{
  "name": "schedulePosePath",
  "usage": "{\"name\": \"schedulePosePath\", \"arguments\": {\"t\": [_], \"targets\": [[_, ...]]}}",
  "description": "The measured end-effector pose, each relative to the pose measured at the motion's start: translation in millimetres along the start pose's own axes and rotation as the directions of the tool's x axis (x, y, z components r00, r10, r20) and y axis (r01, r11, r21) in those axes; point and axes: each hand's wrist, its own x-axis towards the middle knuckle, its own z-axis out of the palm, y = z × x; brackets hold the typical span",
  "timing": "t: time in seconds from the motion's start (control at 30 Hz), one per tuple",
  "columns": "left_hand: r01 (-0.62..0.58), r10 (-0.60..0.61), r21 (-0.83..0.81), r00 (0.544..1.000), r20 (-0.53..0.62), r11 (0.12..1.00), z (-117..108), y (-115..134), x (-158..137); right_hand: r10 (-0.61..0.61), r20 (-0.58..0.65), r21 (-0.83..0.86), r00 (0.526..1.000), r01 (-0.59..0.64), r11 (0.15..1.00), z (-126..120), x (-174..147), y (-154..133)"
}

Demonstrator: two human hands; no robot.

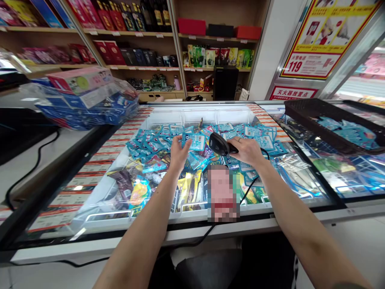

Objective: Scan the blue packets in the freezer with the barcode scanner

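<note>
Left hand [179, 153] pinches a blue packet [197, 142] mid-frame, right hand [247, 151] wraps around a black barcode scanner [219, 144], brown tray [300, 111] at far right

You have one packet [196, 142] in your left grip [179, 153], one scanner [219, 144] in your right grip [246, 151] and one ring [239, 140] on that side. Nearest you is one pixelated item [221, 192]. Beyond it you have dozens of blue packs [150, 141], overlapping too much for an exact count, and at least two yellow packs [184, 188]. You have one wrapped bundle [87, 98] at left and at least one basket [300, 110] at right. Ahead, you see two signs [327, 44], one lilac bottle [177, 83] and three long boxes [191, 27]: two reddish, one black.
</note>
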Motion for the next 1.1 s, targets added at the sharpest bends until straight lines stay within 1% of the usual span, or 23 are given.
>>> {"name": "schedulePosePath", "arguments": {"t": [0.13, 0.3, 0.47, 0.77, 0.93, 1.1], "targets": [[-0.023, 0.024, -0.007, 0.998, 0.052, 1.000, 1.5, 1.2, -1.4, -0.005, -0.014, 0.001, 1.000, 0.005, 1.000, -0.4, 1.3, -3.6], [-0.079, 0.070, 0.104, 0.993, 0.090, 0.991, -0.3, 0.3, 0.8, 0.011, 0.040, -0.005, 0.999, -0.011, 1.000, -1.7, 3.3, -8.7], [-0.092, 0.069, 0.177, 0.988, 0.135, 0.980, -1.0, 0.0, 1.3, 0.042, 0.070, 0.008, 0.997, -0.043, 0.999, -1.2, 6.5, -14.1], [-0.098, 0.062, 0.270, 0.988, 0.138, 0.958, -2.5, 11.3, -2.6, 0.059, 0.077, 0.024, 0.995, -0.061, 0.998, -1.2, 11.6, -21.5], [-0.090, 0.049, 0.270, 0.987, 0.154, 0.959, -3.3, 13.4, -3.1, 0.047, 0.075, 0.024, 0.996, -0.049, 0.999, -1.3, 11.4, -21.8], [-0.098, 0.057, 0.275, 0.986, 0.155, 0.956, -3.7, 13.2, -3.1, 0.042, 0.047, 0.025, 0.998, -0.043, 0.999, -1.6, 10.1, -21.1]]}}
